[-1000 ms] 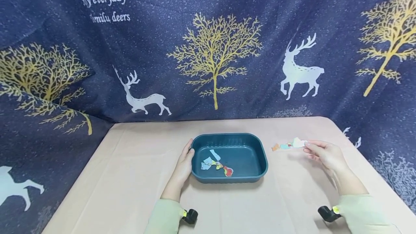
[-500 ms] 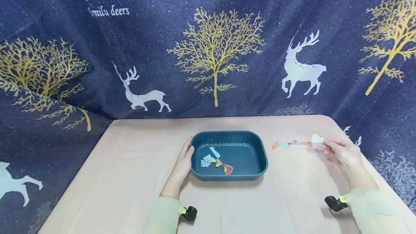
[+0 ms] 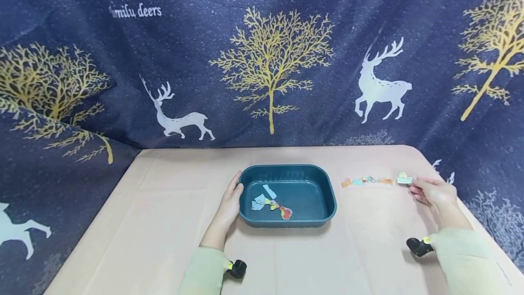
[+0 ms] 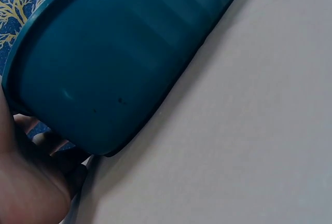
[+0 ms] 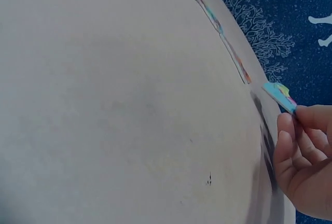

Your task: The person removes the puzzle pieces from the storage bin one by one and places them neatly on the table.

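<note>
In the head view my left hand [image 3: 228, 204] grips the left end of a dark teal tray [image 3: 286, 223], thumb at the rim. In the left wrist view, fingers [image 4: 46, 141] show at the tray's corner, partly hidden. My right hand [image 3: 437, 195] pinches a small light-blue and yellow puzzle piece [image 3: 404, 179] between thumb and fingertips. In the right wrist view this puzzle piece [image 5: 280, 95] appears tilted and raised off the table. A row of flat puzzle pieces [image 3: 359, 182], orange, light blue and mixed colours, lies just left of it, with a gap between.
Inside the tray, several loose pieces lie at the left and middle, among them a pale blue strip [image 3: 269, 190] and a red piece [image 3: 286, 213]. A pale cloth covers the table [image 3: 172, 222]. Behind it hangs a dark blue curtain [image 3: 294, 104] with deer and trees.
My right hand has moved right with its piece, then slightly left and down, now beyond the row's right end. An orange piece in the row has come into view. The left hand stays on the tray.
</note>
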The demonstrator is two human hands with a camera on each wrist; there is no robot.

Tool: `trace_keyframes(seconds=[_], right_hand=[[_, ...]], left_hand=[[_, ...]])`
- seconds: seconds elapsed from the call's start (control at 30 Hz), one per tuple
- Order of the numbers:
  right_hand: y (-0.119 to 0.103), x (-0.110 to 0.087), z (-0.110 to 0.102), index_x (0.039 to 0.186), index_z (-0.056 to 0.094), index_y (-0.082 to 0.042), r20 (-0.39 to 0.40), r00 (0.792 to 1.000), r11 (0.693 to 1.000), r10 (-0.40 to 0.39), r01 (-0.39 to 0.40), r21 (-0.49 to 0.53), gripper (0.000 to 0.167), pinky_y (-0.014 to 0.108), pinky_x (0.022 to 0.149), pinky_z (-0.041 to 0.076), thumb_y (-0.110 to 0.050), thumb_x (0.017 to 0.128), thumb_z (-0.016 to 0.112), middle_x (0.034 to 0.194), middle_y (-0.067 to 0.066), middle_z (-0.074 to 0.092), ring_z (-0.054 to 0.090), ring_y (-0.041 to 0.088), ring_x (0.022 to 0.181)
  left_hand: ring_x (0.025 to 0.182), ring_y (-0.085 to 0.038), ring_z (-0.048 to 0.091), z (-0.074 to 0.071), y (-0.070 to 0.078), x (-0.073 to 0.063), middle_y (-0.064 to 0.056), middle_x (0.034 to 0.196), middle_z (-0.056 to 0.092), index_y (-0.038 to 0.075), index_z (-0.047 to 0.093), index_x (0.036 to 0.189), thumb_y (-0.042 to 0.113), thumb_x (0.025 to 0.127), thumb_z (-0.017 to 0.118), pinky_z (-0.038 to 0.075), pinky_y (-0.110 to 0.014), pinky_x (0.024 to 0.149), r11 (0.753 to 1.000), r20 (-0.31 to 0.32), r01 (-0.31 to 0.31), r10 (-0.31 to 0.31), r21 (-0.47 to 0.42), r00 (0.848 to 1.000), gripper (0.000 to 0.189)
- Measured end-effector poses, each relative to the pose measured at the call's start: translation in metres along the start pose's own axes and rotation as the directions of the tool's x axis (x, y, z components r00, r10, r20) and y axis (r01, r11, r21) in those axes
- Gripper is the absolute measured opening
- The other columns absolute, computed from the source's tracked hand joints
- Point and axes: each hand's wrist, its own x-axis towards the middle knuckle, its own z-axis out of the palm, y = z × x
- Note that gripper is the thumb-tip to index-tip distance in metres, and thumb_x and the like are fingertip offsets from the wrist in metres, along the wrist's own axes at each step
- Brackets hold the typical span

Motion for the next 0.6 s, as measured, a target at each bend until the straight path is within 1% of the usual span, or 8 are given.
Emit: trace_keyframes(seconds=[0.17, 0.3, 0.33, 0.4, 0.53, 0.6], right_hand=[[0.002, 0.005, 0.001, 0.061, 0.063, -0.025, 0.007, 1.0, 0.999, -0.019, 0.019, -0.028, 0.038, 0.021, 0.051, 0.056, -0.004, 0.091, 0.054, 0.055, -0.005, 0.067, 0.066, 0.005, 0.052], [0.002, 0.007, 0.003, 0.061, 0.062, -0.025, -0.017, 1.0, 0.996, -0.012, 0.01, -0.086, 0.037, 0.021, 0.049, 0.055, -0.003, 0.09, 0.054, 0.053, -0.006, 0.066, 0.065, 0.004, 0.051], [0.002, 0.009, 0.004, 0.061, 0.061, -0.025, -0.028, 1.0, 0.993, -0.012, 0.008, -0.117, 0.037, 0.022, 0.049, 0.056, -0.004, 0.09, 0.054, 0.053, -0.006, 0.066, 0.065, 0.004, 0.05], [0.003, 0.012, 0.005, 0.062, 0.059, -0.024, -0.056, 0.998, 0.984, -0.014, 0.004, -0.176, 0.035, 0.023, 0.05, 0.056, -0.005, 0.09, 0.054, 0.051, -0.007, 0.065, 0.065, 0.004, 0.05], [0.005, 0.017, 0.008, 0.066, 0.057, -0.021, -0.097, 0.995, 0.967, -0.022, -0.003, -0.256, 0.029, 0.024, 0.052, 0.057, -0.005, 0.09, 0.054, 0.05, -0.009, 0.063, 0.064, 0.004, 0.049], [0.004, 0.017, 0.01, 0.07, 0.057, -0.018, -0.1, 0.995, 0.967, -0.021, -0.005, -0.254, 0.024, 0.024, 0.051, 0.057, -0.004, 0.09, 0.054, 0.049, -0.009, 0.063, 0.064, 0.003, 0.049]], left_hand=[[0.147, -0.03, 0.01, -0.001, -0.001, 0.0, -0.002, 0.159, 0.018, 0.025, 0.02, 0.152, 0.032, 0.104, 0.028, 0.009, -0.056, 0.118, 1.0, 0.005, -0.001, 0.001, 0.004, 1.0, 0.049], [0.147, -0.029, 0.011, 0.0, 0.0, 0.0, -0.002, 0.159, 0.018, 0.024, 0.02, 0.152, 0.031, 0.104, 0.027, 0.009, -0.055, 0.118, 1.0, 0.005, 0.001, -0.001, 0.002, 1.0, 0.049], [0.147, -0.029, 0.01, 0.0, 0.001, 0.0, -0.002, 0.159, 0.018, 0.024, 0.02, 0.152, 0.031, 0.104, 0.027, 0.009, -0.055, 0.118, 1.0, 0.005, 0.002, -0.002, 0.003, 1.0, 0.049], [0.147, -0.029, 0.01, -0.001, 0.001, 0.0, -0.002, 0.159, 0.018, 0.023, 0.02, 0.152, 0.031, 0.104, 0.027, 0.009, -0.055, 0.118, 1.0, 0.006, 0.004, -0.004, 0.005, 1.0, 0.049], [0.147, -0.03, 0.01, -0.002, 0.001, 0.0, -0.003, 0.159, 0.017, 0.023, 0.019, 0.152, 0.032, 0.104, 0.026, 0.009, -0.056, 0.118, 1.0, 0.011, 0.006, -0.006, 0.013, 1.0, 0.049], [0.147, -0.029, 0.01, -0.002, 0.001, 0.0, -0.002, 0.159, 0.017, 0.024, 0.019, 0.152, 0.032, 0.104, 0.026, 0.009, -0.056, 0.118, 1.0, 0.013, 0.006, -0.006, 0.012, 1.0, 0.049]])
